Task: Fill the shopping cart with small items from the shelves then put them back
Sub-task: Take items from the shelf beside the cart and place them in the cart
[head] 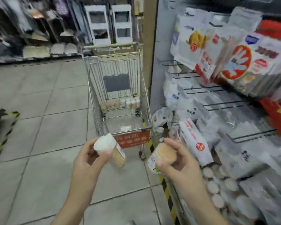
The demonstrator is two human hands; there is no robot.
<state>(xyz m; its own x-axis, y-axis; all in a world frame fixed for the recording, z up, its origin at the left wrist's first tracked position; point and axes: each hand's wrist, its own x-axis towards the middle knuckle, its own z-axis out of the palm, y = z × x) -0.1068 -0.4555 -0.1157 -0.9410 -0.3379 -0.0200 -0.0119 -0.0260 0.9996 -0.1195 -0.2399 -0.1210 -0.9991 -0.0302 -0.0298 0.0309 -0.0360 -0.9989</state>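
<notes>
The shelves (234,98) fill the right side, hung with white and red packets on wire hooks, with a row of round-lidded jars (217,187) on the lowest level; blur keeps those jars from being counted. One shopping cart (118,88) stands on the tiled floor (39,111) just beside the shelf end, ahead of the person, and a row of small pale jars (120,103) lies at its far end, roughly eight, though the blur makes the count unsure. Both forearms reach forward at about the same height, near the cart's red handle sign (131,138). The left hand (89,158) curls its fingers and thumb round one jar with a white lid (109,149), tilted with the lid toward the camera. The right hand (177,161) grips a second jar with a tan top (162,157), tipped likewise, thumb across its front. Two jars are held, one per hand.
</notes>
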